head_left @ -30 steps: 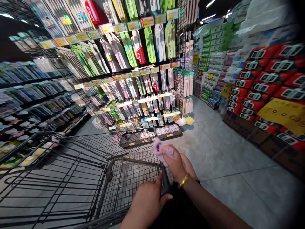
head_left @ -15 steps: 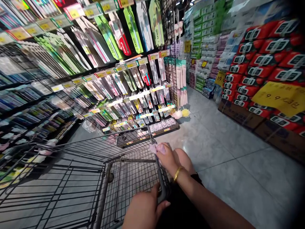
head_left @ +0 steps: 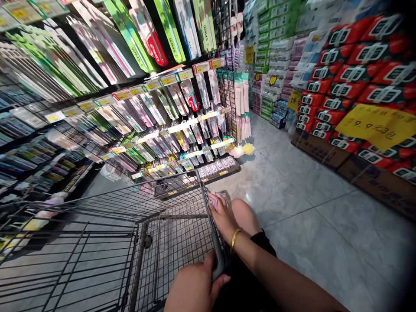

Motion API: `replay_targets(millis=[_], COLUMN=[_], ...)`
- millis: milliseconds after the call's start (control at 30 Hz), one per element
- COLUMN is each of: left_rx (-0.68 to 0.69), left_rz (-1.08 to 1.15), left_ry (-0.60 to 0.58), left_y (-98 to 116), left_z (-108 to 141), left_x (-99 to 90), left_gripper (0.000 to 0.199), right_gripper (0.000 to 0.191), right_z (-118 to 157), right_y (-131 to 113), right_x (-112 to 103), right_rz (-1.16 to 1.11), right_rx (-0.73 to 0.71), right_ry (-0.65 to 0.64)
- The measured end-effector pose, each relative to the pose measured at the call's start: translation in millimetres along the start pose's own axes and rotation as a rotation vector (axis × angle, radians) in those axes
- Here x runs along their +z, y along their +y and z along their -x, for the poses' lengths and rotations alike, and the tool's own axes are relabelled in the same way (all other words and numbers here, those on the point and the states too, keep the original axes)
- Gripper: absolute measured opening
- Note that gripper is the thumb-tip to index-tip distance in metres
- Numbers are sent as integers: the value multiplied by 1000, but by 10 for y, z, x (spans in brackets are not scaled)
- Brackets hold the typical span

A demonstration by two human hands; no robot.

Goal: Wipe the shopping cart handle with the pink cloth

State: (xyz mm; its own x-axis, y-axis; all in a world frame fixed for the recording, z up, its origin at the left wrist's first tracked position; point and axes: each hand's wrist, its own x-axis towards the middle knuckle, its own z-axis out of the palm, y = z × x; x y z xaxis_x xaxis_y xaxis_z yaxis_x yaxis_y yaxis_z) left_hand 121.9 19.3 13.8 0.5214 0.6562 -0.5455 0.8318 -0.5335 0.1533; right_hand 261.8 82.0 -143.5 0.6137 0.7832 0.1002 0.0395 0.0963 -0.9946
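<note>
A dark metal shopping cart (head_left: 175,234) stands in front of me at the lower left. My left hand (head_left: 193,284) is wrapped round the near end of its grey handle bar (head_left: 218,249). Further along the handle, my right hand (head_left: 222,216), with a gold bangle (head_left: 234,239) at the wrist, has its fingers closed on a crumpled light purple cloth (head_left: 214,202). The cloth lies against the far part of the handle. No goods show in the visible part of the cart's wire basket.
Shelves of packaged toothbrushes (head_left: 156,104) rise beyond the cart. Red packs (head_left: 351,86) are stacked on brown boxes (head_left: 338,162) at the right, with a yellow price sign (head_left: 377,125). Grey tiled floor (head_left: 292,208) lies between. Fluffy pink and yellow items (head_left: 243,150) hang near the shelf end.
My right hand has shifted slightly down and nearer along the handle with the cloth, which now shows less. The view has moved a little, so the shelves and stacks sit further left and higher.
</note>
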Motion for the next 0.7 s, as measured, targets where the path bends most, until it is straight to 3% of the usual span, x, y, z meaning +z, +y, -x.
replay_targets(millis=[100,167,233,300,367,433,533,600,700], left_rx=[-2,-1,-5,-11,-17,-26,-44,-49,-61], left_rz=[-7,-11,-25,-37,-36,-36,-62,-87,-114], left_ry=[6,4,6,12,8,-7,-74,-135,-180], left_y=[21,31,33,33,33,37,44,44,37], left_z=[-18,-25,-28,-30,-31,-30,-28,-30,-49], left_x=[-5,-6,-4,1,-1,-15,-48,-64,-67], left_gripper=[45,45,46,48,48,47,46,47,47], right_gripper=[32,31,29,26,29,34,22,20,27], right_z=[-231,-460,-717,-947,-1069,-1036,-773,-592,-534], right_y=[69,-31,-227,-395,-415,-264,78,187,55], right_x=[78,158,248,320,347,319,224,168,148], right_rz=[-65,-92,-115,-144,-102,-14,54,41,-8], right_rx=[90,104,49,-112,-150,-31,167,201,118], right_ry=[64,71,63,46,67,116,155,151,156])
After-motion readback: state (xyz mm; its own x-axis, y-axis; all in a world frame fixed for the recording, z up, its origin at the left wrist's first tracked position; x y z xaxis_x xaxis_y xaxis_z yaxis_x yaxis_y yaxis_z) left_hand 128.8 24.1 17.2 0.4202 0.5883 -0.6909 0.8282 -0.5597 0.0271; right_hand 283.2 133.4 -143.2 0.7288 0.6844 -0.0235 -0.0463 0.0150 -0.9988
